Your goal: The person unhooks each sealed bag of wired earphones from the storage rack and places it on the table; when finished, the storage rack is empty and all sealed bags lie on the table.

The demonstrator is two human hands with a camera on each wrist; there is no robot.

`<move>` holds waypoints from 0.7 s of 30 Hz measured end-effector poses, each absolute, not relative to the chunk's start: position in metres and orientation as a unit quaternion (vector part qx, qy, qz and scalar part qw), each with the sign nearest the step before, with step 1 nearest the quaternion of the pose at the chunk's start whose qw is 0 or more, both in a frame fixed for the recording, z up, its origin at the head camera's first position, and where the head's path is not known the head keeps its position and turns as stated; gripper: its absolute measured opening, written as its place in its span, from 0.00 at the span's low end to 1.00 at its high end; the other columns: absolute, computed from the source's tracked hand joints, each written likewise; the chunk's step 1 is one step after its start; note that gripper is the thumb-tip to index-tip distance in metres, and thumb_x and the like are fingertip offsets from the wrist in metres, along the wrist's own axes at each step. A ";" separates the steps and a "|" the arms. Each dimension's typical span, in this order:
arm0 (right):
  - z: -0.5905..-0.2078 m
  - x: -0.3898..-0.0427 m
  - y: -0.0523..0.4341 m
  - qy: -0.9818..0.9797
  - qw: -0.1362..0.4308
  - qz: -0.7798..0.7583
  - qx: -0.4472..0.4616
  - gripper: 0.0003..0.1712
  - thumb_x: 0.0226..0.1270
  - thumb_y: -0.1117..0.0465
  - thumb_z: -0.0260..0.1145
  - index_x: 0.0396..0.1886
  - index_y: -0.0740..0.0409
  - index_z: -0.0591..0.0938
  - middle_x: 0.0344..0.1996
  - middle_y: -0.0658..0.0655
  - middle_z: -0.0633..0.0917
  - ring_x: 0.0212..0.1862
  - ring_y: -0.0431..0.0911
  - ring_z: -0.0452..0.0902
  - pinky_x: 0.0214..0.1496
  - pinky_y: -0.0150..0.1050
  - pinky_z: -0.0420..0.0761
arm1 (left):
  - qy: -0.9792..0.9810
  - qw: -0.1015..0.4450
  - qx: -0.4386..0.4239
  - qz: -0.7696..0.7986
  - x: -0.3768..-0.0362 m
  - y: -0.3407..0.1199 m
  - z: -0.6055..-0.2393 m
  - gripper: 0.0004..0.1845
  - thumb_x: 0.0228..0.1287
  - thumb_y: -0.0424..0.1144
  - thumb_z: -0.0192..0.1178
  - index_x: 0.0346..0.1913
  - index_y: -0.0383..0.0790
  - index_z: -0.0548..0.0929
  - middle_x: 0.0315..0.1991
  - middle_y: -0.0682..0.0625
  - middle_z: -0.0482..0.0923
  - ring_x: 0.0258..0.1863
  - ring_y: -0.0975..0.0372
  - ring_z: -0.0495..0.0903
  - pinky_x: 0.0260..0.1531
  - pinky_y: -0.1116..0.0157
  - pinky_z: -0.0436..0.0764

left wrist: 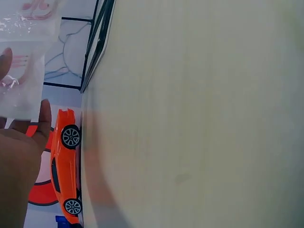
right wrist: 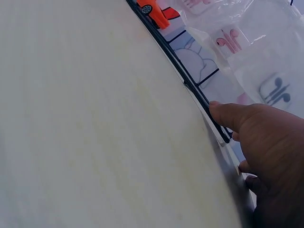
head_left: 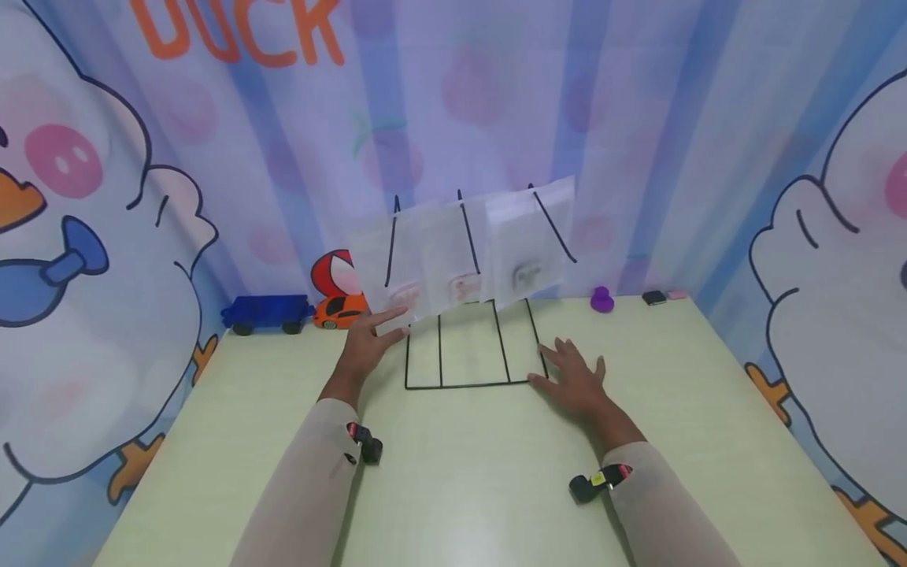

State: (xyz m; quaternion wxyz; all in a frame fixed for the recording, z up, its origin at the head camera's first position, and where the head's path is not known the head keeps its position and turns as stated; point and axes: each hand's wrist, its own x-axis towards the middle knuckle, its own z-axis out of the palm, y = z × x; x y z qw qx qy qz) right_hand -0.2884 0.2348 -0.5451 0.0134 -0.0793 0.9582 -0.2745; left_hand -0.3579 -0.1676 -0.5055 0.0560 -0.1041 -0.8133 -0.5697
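1. A black wire rack [head_left: 468, 346] stands near the far middle of the pale green table [head_left: 453, 472]. Its flat rectangular base lies on the tabletop with the long side running left to right, and its thin prongs rise from the back edge, leaning slightly away from the person.
2. Three clear plastic bags [head_left: 464, 252] hang side by side on the prongs, flat faces toward the person, in a row parallel to the base's long side. The right wrist view shows earphone pictures on the bags [right wrist: 247, 47].
3. The left hand [head_left: 368, 342] lies just left of the base, fingers straight and a little spread, their tips at the lower corner of the leftmost bag. In the left wrist view the fingertips [left wrist: 45, 111] sit against that bag [left wrist: 26, 57]; no grip shows.
4. The right hand [head_left: 574, 378] rests palm down at the base's near right corner, fingers spread and relaxed. In the right wrist view one fingertip [right wrist: 223, 111] touches the black wire of the base [right wrist: 190, 88].
5. Behind the rack, a patterned curtain [head_left: 638, 118] closes off the far edge. An orange toy car [head_left: 340, 311] and a blue toy truck [head_left: 265, 313] sit at the far left edge, a purple toy [head_left: 602, 299] and a small black item [head_left: 653, 298] at the far right.
6. Bare tabletop stretches in front of the rack toward the person, and to both sides of the hands.
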 end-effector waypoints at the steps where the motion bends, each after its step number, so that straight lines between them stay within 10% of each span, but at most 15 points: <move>1: -0.546 -0.288 0.234 0.959 0.014 -0.273 -0.079 0.43 0.83 0.36 0.59 0.88 0.49 0.64 0.89 0.66 0.54 0.91 0.65 0.40 0.81 0.82 0.25 | -0.817 0.056 -0.109 -0.563 -0.359 -0.167 -0.506 0.29 0.71 0.38 0.74 0.73 0.57 0.83 0.82 0.46 0.71 0.82 0.47 0.66 0.84 0.35 0.60; 12: -0.546 -0.286 0.231 0.959 0.014 -0.271 -0.083 0.41 0.84 0.36 0.58 0.87 0.49 0.66 0.90 0.65 0.54 0.91 0.65 0.39 0.81 0.81 0.24 | -0.833 0.049 -0.076 -0.545 -0.359 -0.166 -0.502 0.28 0.73 0.45 0.73 0.72 0.70 0.83 0.81 0.49 0.73 0.81 0.47 0.67 0.82 0.33 0.62; 21: -0.548 -0.288 0.233 0.962 0.010 -0.259 -0.083 0.43 0.84 0.36 0.57 0.88 0.50 0.64 0.89 0.65 0.54 0.91 0.65 0.40 0.81 0.81 0.25 | -0.824 0.154 -0.112 -0.534 -0.349 -0.167 -0.505 0.20 0.75 0.40 0.71 0.66 0.52 0.89 0.70 0.46 0.85 0.76 0.47 0.79 0.77 0.40 0.74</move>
